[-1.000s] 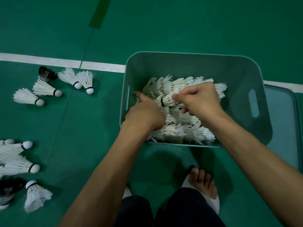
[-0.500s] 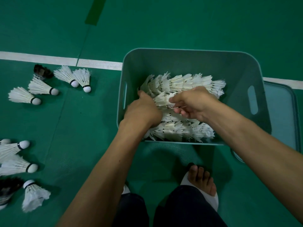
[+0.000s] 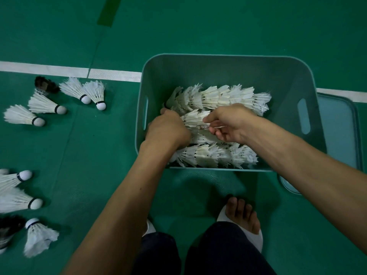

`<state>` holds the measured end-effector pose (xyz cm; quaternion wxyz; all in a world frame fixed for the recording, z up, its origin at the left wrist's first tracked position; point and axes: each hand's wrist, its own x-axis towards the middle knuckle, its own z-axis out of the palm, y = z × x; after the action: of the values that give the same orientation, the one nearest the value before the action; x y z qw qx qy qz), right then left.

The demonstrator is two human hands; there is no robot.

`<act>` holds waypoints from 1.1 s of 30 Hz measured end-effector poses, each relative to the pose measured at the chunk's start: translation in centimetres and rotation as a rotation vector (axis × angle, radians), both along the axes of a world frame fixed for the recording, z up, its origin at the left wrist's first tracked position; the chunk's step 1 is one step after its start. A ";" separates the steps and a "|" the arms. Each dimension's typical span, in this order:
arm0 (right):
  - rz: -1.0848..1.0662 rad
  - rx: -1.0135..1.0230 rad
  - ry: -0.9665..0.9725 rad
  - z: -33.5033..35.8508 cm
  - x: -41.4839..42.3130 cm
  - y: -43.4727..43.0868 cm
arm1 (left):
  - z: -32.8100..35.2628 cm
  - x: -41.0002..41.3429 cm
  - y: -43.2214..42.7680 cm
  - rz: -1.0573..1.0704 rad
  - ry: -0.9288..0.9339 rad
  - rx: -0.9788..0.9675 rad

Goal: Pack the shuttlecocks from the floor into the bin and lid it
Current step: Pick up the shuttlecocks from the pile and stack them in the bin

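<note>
The left hand [image 3: 167, 132] is sunk inside the bin [image 3: 218, 62] by its nine o'clock wall. Its knuckles are up and its fingers curl under, so I cannot tell whether it grips anything. At its three o'clock, touching it, lies the held shuttlecock [image 3: 193, 119] with its feather skirt pointing right. The right hand [image 3: 228, 124] pinches that skirt between thumb and curled fingers.

From the left, two loose groups lie on the floor [image 3: 198, 26], both well apart from the hands. The upper group [image 3: 44, 105], at nine to ten o'clock from the left hand, counts five: four white and one dark shuttlecock [image 3: 46, 85]. The lower group [image 3: 16, 201], at about eight o'clock, counts three whole white ones, a second dark shuttlecock [image 3: 10, 228], and one cork tip [image 3: 3, 171] cut off by the frame edge.

There is one bin, with a slot handle in each short wall. It holds nested stacks lying on their sides. The far row [image 3: 224, 96] is at twelve o'clock from the hands and the near row [image 3: 214, 157] at six o'clock, with more underneath the hands. The single birds are packed too tightly to count.

One lid [image 3: 337, 135] lies flat on the floor at the bin's three o'clock, just beside it, with its near edge hidden behind the bin wall.
</note>
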<state>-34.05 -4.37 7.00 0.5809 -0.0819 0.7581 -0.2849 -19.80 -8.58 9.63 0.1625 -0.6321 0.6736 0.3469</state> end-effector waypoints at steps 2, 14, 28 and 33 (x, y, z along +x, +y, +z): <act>0.012 0.001 -0.018 0.1 -0.4 0.0 | 0.4 0.1 0.3 -0.012 0.005 -0.050; 0.030 0.016 0.060 -0.2 -0.3 -0.1 | 2.2 -0.3 2.2 -0.190 -0.098 -0.185; -0.199 -0.045 0.107 0.6 -0.6 1.4 | 0.8 0.7 0.0 -0.078 0.088 -0.181; -0.306 -0.050 0.135 0.2 -0.3 1.7 | 0.7 0.5 0.1 -0.082 0.129 -0.199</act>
<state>-34.33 -2.64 7.21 0.4761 0.0011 0.7918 -0.3825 -19.26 -8.51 10.36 0.0694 -0.5935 0.7390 0.3111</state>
